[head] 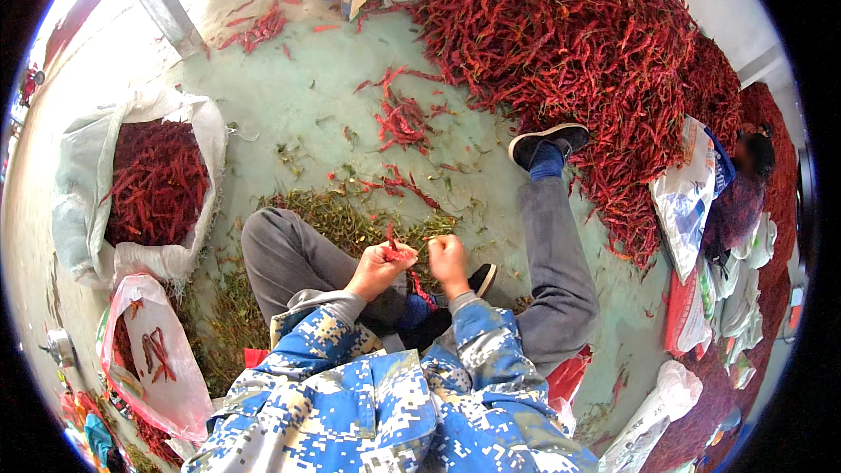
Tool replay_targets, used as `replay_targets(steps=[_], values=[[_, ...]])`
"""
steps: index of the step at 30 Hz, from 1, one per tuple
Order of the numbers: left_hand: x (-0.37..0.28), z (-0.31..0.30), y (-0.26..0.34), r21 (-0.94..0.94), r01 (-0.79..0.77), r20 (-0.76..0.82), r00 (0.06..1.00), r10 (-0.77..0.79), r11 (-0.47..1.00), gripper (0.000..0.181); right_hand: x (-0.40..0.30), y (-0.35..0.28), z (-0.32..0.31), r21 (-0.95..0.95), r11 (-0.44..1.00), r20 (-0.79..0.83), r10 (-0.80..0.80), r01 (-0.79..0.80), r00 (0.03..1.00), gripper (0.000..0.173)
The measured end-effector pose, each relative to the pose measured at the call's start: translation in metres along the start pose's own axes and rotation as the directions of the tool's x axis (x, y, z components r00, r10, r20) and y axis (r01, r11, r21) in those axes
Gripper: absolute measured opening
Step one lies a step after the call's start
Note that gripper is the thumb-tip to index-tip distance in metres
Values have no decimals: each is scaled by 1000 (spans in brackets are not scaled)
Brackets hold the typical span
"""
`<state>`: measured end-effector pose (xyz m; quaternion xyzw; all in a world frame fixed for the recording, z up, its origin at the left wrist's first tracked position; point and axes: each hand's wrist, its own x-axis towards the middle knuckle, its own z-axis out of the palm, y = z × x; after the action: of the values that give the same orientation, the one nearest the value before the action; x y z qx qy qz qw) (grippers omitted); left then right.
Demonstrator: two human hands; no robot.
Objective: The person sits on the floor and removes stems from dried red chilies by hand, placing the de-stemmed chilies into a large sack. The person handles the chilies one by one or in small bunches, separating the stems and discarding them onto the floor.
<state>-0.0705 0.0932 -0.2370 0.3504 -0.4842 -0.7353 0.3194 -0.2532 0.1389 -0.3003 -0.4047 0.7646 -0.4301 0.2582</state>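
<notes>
My left hand (382, 267) is closed around a few dried red chili peppers (399, 253); one tip points up and another chili hangs below the fingers. Beside it, a small gap to the right, my right hand (448, 261) is a fist with fingers pinched together. A thin stem-like bit (428, 238) shows at its fingertips, too small to make out well. Both hands are above my lap, between my bent left leg (295, 263) and outstretched right leg (555, 243). A pile of green-brown chili stems (335, 213) lies on the floor just beyond them.
A large heap of red chilies (558, 33) rises at upper right. An open woven sack (85, 190) of chilies stands left, above a pink-edged sack (177, 368). Loose chilies (404, 119) lie on the green floor (282, 98). Another person (736, 210) is at far right beside sacks.
</notes>
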Motion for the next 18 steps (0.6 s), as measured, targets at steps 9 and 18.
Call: replay_targets(steps=[9,18], values=[[-5,-15,10,-465,83,-169,969,-180,881,13,4,-26,-47,-216,969,246,-62,117,967,32],[-12,-14,18,-514,99,-118,976,-184,852,8,-26,-21,-34,-241,970,601,130,24,789,29]])
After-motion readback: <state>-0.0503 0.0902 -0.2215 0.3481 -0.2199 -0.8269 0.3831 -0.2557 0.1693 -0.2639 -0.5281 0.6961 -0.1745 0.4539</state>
